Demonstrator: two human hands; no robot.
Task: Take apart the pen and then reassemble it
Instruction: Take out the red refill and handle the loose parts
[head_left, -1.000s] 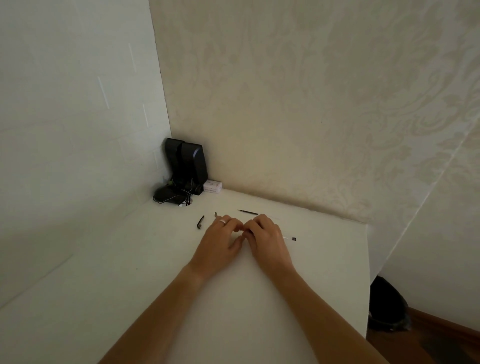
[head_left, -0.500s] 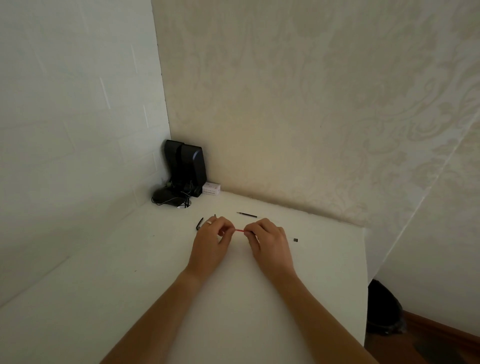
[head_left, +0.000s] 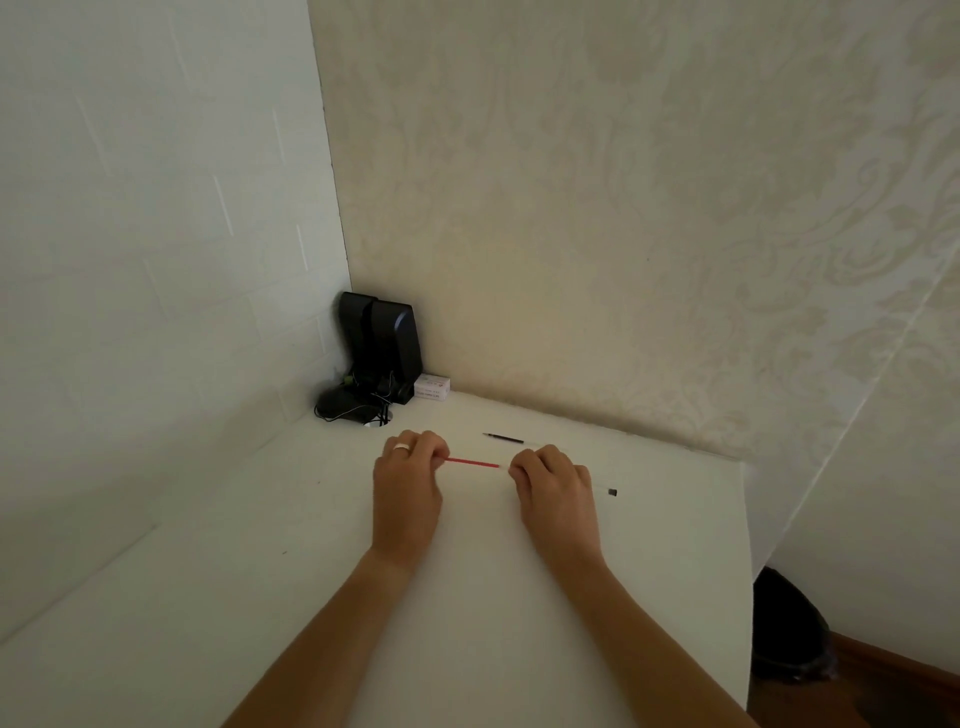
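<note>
A thin red refill (head_left: 471, 462) stretches between my two hands just above the white table (head_left: 467, 597). My left hand (head_left: 408, 488), with a ring on one finger, pinches the refill's left end. My right hand (head_left: 553, 491) is closed around a clear pen barrel, whose black end cap (head_left: 612, 491) sticks out to the right of the hand. The refill's right end goes into that barrel at my fingertips. A second, black refill (head_left: 504, 439) lies on the table behind my hands. The small black parts seen earlier are hidden behind my left hand.
Two black speakers (head_left: 382, 345) with a tangle of cables and a black mouse (head_left: 337, 402) stand in the back left corner, a small white box (head_left: 432, 387) beside them. Walls close the back and left. The table's right edge drops to a dark bin (head_left: 789, 634) on the floor.
My hands were touching a second ago and have moved apart. The red refill has come into view between them and shows more of its length now.
</note>
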